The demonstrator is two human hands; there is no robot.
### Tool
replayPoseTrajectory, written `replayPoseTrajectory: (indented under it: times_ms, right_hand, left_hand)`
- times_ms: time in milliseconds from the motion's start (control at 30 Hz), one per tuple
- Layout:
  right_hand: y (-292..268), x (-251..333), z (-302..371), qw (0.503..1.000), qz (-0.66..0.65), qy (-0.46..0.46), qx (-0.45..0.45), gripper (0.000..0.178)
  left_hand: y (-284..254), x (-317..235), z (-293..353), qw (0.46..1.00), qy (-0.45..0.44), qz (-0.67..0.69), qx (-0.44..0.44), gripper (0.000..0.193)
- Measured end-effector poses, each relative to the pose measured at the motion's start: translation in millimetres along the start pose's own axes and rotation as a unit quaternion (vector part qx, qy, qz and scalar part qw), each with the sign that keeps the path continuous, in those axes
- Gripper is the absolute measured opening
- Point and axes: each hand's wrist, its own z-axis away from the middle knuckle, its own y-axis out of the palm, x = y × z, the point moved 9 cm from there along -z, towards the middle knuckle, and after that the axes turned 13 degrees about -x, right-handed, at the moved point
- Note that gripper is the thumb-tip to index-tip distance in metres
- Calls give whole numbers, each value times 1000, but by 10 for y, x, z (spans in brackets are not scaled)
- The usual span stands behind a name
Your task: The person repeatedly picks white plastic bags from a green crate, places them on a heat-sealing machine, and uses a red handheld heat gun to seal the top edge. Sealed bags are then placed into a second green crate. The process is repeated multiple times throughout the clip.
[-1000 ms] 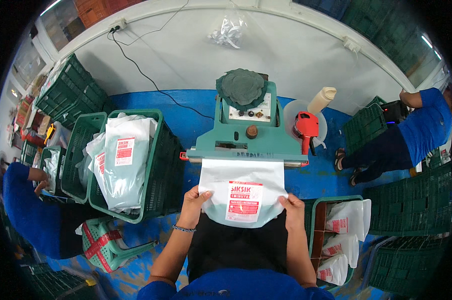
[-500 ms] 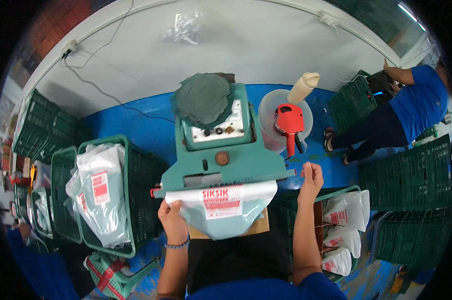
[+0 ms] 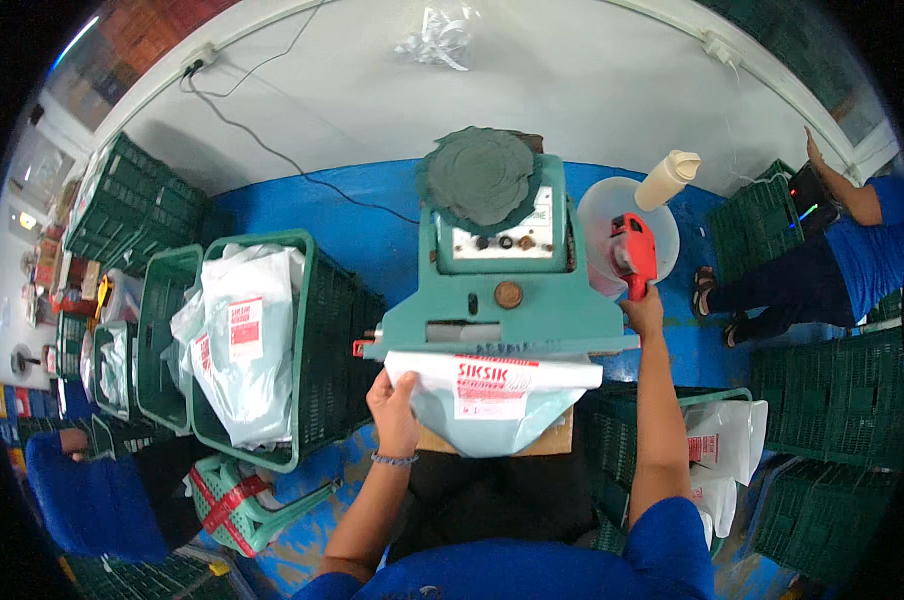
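My left hand (image 3: pixel 394 412) pinches the upper left corner of a white and clear plastic pouch (image 3: pixel 490 410) printed in red. The pouch's top edge lies along the front jaw of a green bag sealer (image 3: pixel 552 312), and its body hangs in front. To the right, my right hand (image 3: pixel 646 312) is closed around the handle of a red label gun (image 3: pixel 633 248). The gun rests on a translucent round tub (image 3: pixel 594 222), beside a cream squeeze bottle (image 3: pixel 666 180). How the fingers wrap the handle is partly hidden.
Green crates flank me: the left one (image 3: pixel 306 300) holds several white pouches (image 3: pixel 247 340), and the right one holds more (image 3: pixel 726 440). A dark green cloth-like pile (image 3: pixel 480 175) tops the sealer. Another person (image 3: pixel 822 265) stands at the right, another (image 3: pixel 92 490) at the left.
My right hand has moved forward from empty air beside the sealer and taken hold of the label gun's handle. My left hand stays on the pouch corner. The view has shifted left.
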Motion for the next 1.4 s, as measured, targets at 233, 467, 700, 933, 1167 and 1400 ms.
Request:
replayPoseTrajectory:
  times_ms: [233, 467, 700, 933, 1167, 1400]
  right_hand:
    - [-1394, -83, 1712, 799, -583, 147, -8, 43]
    - [-1808, -356, 3064, 860, -464, 213, -6, 16]
    - [-1594, 902, 3585, 952, -275, -79, 111, 36]
    - [-1509, 887, 3507, 982, -90, -59, 156, 36]
    - [-1855, 433, 3341, 967, -201, 58, 146, 34]
    - [-1243, -76, 1449, 962, -254, 96, 17, 19]
  left_hand:
    - [-11, 438, 208, 988, -73, 111, 75, 40]
    - [178, 405, 403, 997, -7, 52, 56, 36]
    - [269, 231, 504, 999, 22, 38, 27, 27]
    - [282, 122, 534, 998, 59, -9, 25, 28]
    - [245, 364, 408, 999, -28, 34, 10, 27]
    - [-5, 742, 467, 994, -77, 1, 79, 56]
